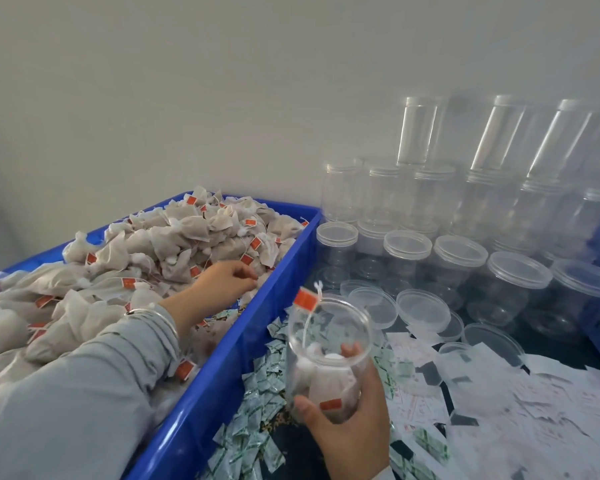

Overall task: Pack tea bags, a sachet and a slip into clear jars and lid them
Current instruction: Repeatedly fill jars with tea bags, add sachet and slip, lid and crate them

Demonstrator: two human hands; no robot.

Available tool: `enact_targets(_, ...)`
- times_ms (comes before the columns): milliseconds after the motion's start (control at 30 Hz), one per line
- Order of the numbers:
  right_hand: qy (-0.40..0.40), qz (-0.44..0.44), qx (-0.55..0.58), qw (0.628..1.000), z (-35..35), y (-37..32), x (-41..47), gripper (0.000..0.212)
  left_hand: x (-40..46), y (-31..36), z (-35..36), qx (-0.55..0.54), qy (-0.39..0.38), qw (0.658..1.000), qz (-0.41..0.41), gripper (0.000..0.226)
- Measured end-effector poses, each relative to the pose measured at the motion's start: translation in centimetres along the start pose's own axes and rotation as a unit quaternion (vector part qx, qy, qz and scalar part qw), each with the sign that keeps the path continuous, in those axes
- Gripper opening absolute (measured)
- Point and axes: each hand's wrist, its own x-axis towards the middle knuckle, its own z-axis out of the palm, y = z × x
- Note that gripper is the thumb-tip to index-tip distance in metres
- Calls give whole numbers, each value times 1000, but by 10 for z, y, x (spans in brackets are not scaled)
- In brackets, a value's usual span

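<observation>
Beside the blue crate (229, 358), right hand (347, 420) grips open clear jar (326, 344) holding tea bags; left hand (227, 277), fingers curled, pinches into tea-bag pile (174, 237) ahead.

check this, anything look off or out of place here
One small thing: a tea bag's red tag and string hang out over the rim of the jar that the right hand holds. It could catch under a lid. The left hand reaches into the blue crate.
</observation>
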Motion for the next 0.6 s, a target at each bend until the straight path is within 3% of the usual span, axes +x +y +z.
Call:
enact_targets(233, -37, 43, -43, 997, 1, -5, 0, 122, 39, 9, 15, 103, -9, 994, 31, 35)
enact_targets(467, -35, 42, -63, 997, -1, -5, 5, 115, 72, 20, 31, 258, -82, 962, 32, 37)
enact_targets(600, -19, 34, -77, 996, 2, -3, 4, 107, 74, 18, 32, 194, -79, 978, 10, 30)
